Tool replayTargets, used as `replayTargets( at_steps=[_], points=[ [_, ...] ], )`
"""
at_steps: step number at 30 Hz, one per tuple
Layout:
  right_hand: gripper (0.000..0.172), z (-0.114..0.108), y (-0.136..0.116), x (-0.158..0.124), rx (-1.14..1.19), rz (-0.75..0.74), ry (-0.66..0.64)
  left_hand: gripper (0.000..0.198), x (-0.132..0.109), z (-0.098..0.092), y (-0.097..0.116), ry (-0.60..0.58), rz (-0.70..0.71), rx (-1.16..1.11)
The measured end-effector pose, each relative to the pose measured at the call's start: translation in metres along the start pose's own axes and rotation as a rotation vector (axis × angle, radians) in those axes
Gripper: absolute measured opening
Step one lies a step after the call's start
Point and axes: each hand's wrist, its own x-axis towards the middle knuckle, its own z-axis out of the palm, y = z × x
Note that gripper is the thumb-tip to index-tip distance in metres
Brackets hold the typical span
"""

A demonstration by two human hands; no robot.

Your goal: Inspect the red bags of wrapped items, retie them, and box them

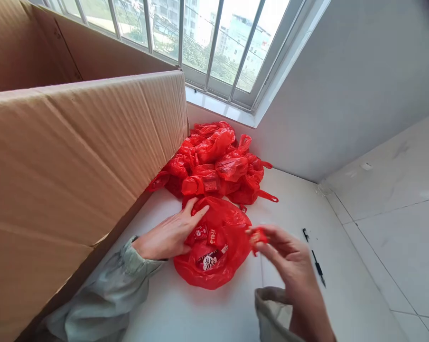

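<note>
An opened red plastic bag (237,259) lies on the white surface in front of me. Inside it are several small wrapped sweets, among them a dark red packet (210,259) with white lettering and a red-wrapped sweet (213,236). My left hand (175,230) grips the bag's left rim, with some fingers over the edge, and keeps the mouth wide. Just right of the bag, my right hand (289,254) pinches a small red-wrapped candy (257,239) between thumb and fingers. That candy is apart from the sweets in the bag.
Behind the bag, several filled red plastic bags (214,161) are heaped against the wall below a barred window (214,42). A large open cardboard box (82,166) takes up the left side. On the right lies a black pen (317,266) with its cap (305,234) nearby.
</note>
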Motion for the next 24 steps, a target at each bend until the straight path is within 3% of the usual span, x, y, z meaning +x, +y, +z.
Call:
replayTargets(
  at_steps=[2, 4, 6, 9, 11, 15, 19, 21, 24],
  points=[
    [0.034, -0.029, 0.019, 0.014, -0.014, 0.086, 0.240, 0.087, -0.001, -0.001, 0.004, 0.042, 0.089, -0.028],
    [0.037, -0.043, 0.043, 0.031, -0.192, 0.150, 0.342, 0.064, -0.002, -0.001, 0.009, 0.087, 0.190, -0.068],
    [0.039, -0.042, 0.068, 0.047, -0.378, 0.151, 0.301, 0.046, -0.001, 0.000, 0.014, 0.108, 0.245, -0.121],
    [0.043, -0.026, 0.092, 0.059, -0.496, 0.082, 0.249, 0.046, 0.001, 0.002, 0.018, 0.130, 0.259, -0.165],
    [0.040, -0.014, 0.095, 0.061, -0.482, 0.023, 0.237, 0.053, 0.001, 0.002, 0.017, 0.144, 0.267, -0.169],
    [0.030, 0.013, 0.086, 0.068, -0.512, -0.092, 0.067, 0.054, -0.001, -0.006, 0.012, 0.075, 0.282, -0.184],
    [0.025, 0.037, 0.084, 0.080, -0.532, -0.087, 0.083, 0.041, -0.003, -0.015, 0.011, 0.030, 0.280, -0.250],
    [0.023, 0.040, 0.086, 0.082, -0.514, -0.070, 0.090, 0.040, -0.002, -0.015, 0.011, 0.045, 0.279, -0.272],
    [0.024, 0.028, 0.077, 0.074, -0.451, -0.044, 0.143, 0.046, -0.001, -0.011, 0.012, 0.083, 0.282, -0.287]
  ],
)
